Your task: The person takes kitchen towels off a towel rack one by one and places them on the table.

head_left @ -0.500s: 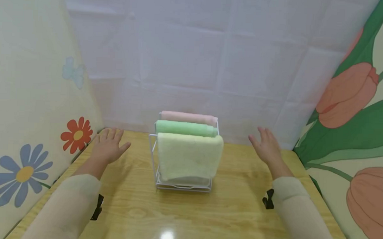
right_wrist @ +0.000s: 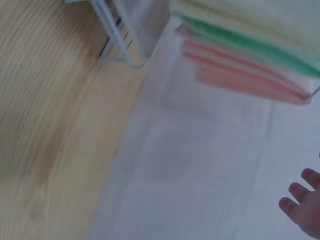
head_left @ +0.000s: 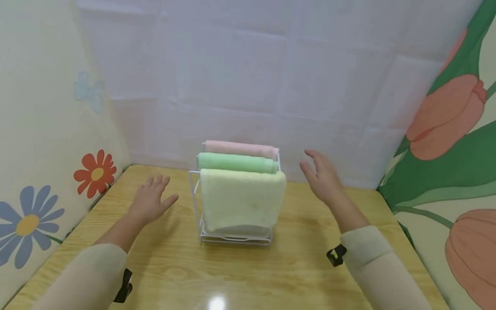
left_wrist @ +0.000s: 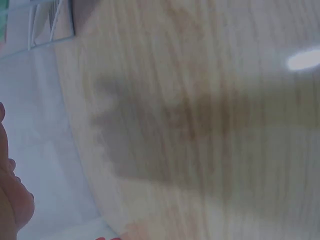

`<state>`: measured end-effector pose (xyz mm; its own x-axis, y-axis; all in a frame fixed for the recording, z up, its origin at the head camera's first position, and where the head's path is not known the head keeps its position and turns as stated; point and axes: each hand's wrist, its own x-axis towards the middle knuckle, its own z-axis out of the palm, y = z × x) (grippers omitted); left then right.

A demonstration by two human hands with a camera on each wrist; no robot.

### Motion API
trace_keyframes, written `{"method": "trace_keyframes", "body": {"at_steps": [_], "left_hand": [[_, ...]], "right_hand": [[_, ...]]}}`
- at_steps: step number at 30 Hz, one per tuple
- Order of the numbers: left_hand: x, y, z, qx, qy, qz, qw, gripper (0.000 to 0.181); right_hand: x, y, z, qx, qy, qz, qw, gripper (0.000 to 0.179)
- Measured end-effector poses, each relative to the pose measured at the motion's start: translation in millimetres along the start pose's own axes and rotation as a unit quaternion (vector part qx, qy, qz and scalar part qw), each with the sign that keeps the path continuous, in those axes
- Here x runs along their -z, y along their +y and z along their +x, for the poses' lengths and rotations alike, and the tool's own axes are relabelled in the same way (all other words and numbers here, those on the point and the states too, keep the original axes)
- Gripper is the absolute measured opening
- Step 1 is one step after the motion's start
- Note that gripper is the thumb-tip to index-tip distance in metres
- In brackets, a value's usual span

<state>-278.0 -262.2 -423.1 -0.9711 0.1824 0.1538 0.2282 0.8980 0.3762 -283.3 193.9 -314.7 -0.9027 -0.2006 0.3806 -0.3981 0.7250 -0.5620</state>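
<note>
A white wire rack (head_left: 194,194) stands mid-table with three folded towels draped over its bars. The pale yellow towel (head_left: 241,200) hangs at the front, a green towel (head_left: 235,163) behind it, and a pink towel (head_left: 241,148) at the back. To the left of the rack, my left hand (head_left: 149,201) hovers over the table with fingers spread, holding nothing. My right hand (head_left: 323,178) is raised to the right of the rack, thumb apart from the fingers, also bare. In the right wrist view, its fingertips (right_wrist: 298,191) show below the pink towel's edge.
The wooden table (head_left: 178,275) carries the rack. A white cloth backdrop (head_left: 218,72) hangs along its far edge. Flower-patterned panels (head_left: 476,181) flank the table on both sides. Black straps (head_left: 336,255) show at the sleeves.
Both hands have moved inward toward the rack, the right one more and slightly upward. The rack and towels stay in place on the table; the head view has shifted slightly.
</note>
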Motion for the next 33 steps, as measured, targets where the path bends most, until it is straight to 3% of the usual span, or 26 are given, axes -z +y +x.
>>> {"method": "trace_keyframes", "body": {"at_steps": [4, 7, 11, 18, 24, 33], "left_hand": [[-12.9, 4.5, -6.7, -0.004, -0.012, -0.079, 0.9968, 0.075], [-20.6, 8.4, -12.3, 0.006, -0.026, -0.143, 0.9893, 0.075], [-29.6, 14.7, -20.3, 0.021, -0.041, -0.191, 0.9806, 0.072], [-44.0, 27.8, -33.9, 0.033, -0.068, -0.212, 0.9743, 0.072], [-57.3, 34.1, -45.6, 0.039, -0.078, -0.227, 0.9701, 0.07], [-75.6, 41.2, -62.4, 0.059, -0.083, -0.304, 0.9472, 0.068]], "right_hand": [[-2, -20, -3.5, 0.027, -0.009, 0.014, 0.9995, 0.06], [-3, -33, -5.9, 0.05, -0.009, 0.019, 0.9985, 0.067], [-4, -49, -8.7, 0.061, -0.015, 0.038, 0.9973, 0.061], [-9, -71, -10.4, 0.087, -0.024, 0.061, 0.9941, 0.056], [-18, -80, -10.4, 0.087, -0.049, 0.085, 0.9914, 0.053], [-25, -88, -7.4, 0.136, -0.047, 0.06, 0.9877, 0.047]]}}
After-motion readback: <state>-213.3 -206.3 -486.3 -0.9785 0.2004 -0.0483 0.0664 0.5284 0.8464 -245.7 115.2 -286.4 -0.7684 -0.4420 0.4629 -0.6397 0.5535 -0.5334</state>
